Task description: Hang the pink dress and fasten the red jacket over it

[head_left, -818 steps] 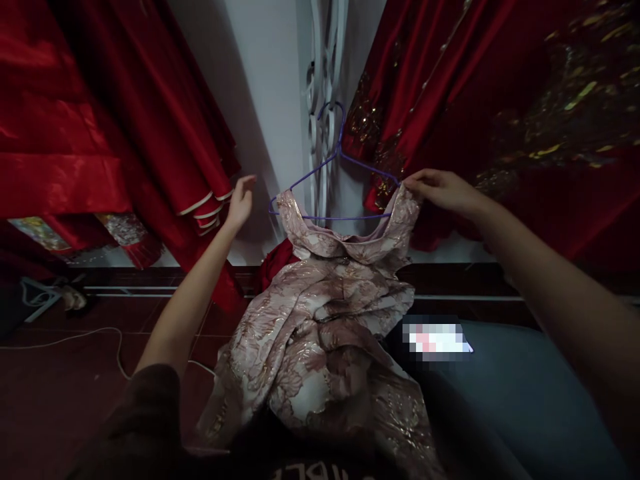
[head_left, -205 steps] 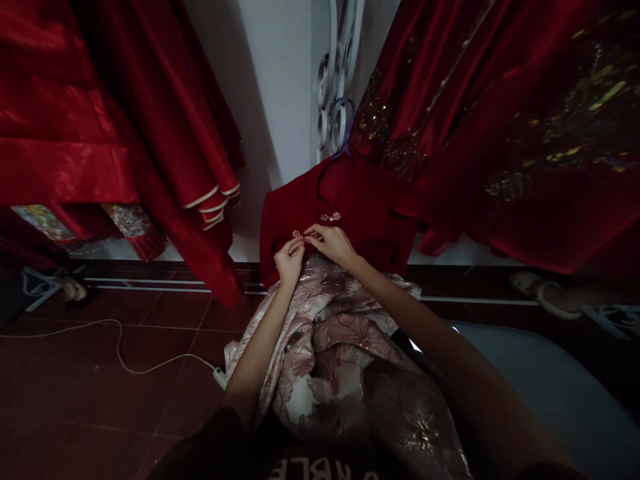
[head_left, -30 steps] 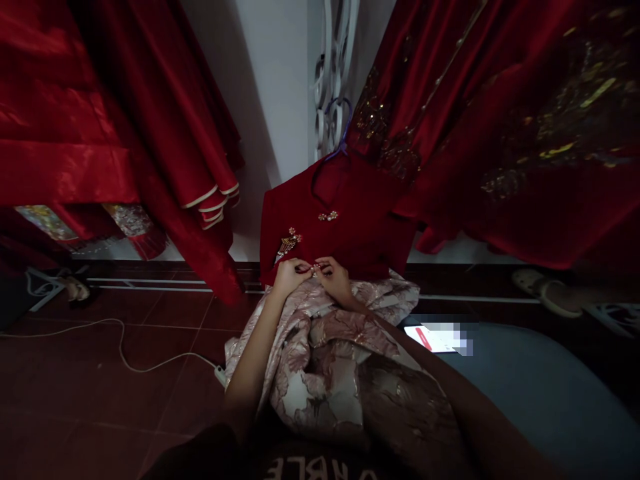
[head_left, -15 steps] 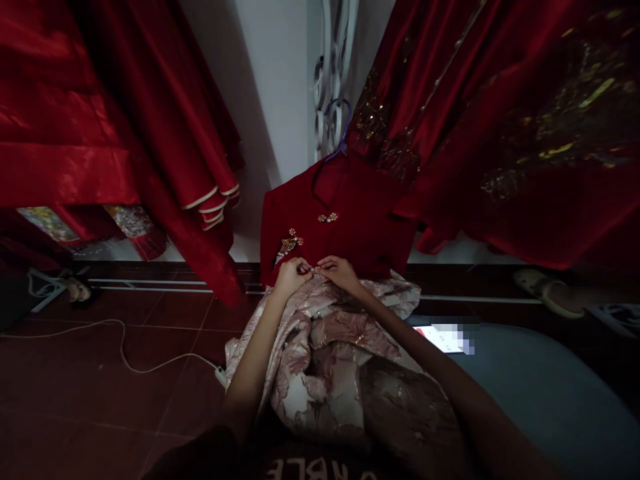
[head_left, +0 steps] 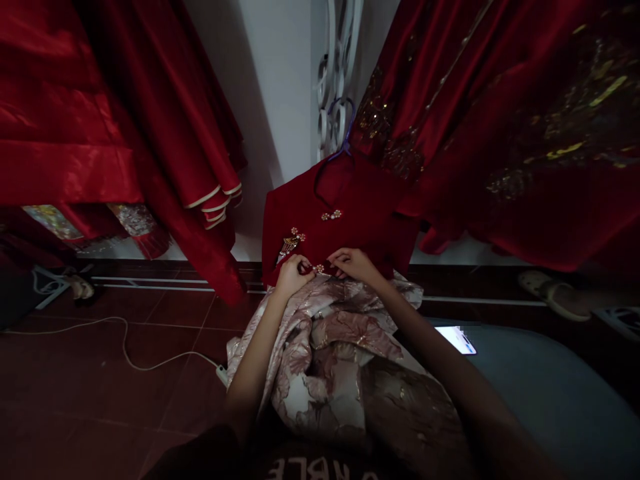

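A dark red top (head_left: 370,213) hangs on a purple hanger (head_left: 347,137) before me. A jewelled flower clasp (head_left: 331,215) sits below its neckline, and a gold brooch with hanging beads (head_left: 290,244) is at its left. My left hand (head_left: 295,275) is closed, pinching the top's lower front beside another small jewelled clasp (head_left: 319,269). To the right of that clasp, my right hand (head_left: 353,264) is raised slightly with thumb and fingertips pressed together. Whatever is in that pinch is too small to make out. Pink and white patterned fabric (head_left: 345,333) covers my lap beneath both hands.
Red garments (head_left: 165,100) hang at the left, and red cloth with gold sequins (head_left: 550,133) hangs at the right. A lit phone (head_left: 457,339) lies on a grey-blue surface (head_left: 530,380). A white cable (head_left: 125,340) crosses the tiled floor. A clog (head_left: 555,297) is at far right.
My right hand has moved right and slightly up, away from my left hand, and the small jewelled clasp now shows between them. My left hand stays at the cloth.
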The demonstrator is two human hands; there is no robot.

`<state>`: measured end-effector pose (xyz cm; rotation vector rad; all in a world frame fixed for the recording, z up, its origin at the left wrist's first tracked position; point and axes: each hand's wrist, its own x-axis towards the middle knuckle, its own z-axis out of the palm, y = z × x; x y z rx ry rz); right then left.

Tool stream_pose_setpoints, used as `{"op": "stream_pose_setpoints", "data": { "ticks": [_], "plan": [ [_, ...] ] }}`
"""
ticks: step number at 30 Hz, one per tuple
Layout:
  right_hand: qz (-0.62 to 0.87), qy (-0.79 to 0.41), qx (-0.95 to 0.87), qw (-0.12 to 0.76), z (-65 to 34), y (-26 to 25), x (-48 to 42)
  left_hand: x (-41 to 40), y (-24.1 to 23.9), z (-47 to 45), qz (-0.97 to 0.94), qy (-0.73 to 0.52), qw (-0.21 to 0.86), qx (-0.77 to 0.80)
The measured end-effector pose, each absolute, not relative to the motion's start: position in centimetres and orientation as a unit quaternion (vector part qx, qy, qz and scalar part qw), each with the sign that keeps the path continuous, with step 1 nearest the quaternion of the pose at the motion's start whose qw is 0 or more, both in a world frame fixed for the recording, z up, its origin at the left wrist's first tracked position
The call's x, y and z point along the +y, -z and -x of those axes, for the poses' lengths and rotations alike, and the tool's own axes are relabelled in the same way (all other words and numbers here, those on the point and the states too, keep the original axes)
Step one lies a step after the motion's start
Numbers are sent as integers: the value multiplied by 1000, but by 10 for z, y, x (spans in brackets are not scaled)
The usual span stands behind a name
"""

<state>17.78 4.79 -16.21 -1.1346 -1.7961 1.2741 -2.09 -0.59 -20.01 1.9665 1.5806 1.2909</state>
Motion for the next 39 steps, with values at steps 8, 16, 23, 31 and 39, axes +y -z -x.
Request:
{"op": "stream_pose_setpoints", "data": {
  "ticks": [8, 16, 23, 31, 39],
  "plan": [
    [419, -282, -811, 295, -169, 155, 37, -5, 200, 20, -679, -457, 178, 546],
    [422, -264, -825, 267, -161, 170, 35, -6, 199, 18, -635, -483, 260, 543],
    [416, -322, -794, 304, -161, 178, 39, -6, 200, 16, -629, -491, 266, 541],
    [404, -309, -790, 343, -158, 188, 38, -6, 198, 15, -650, -451, 234, 565],
    [375, -355, -776, 364, -160, 190, 41, -9, 195, 14, -652, -444, 223, 573]
  ]
}}
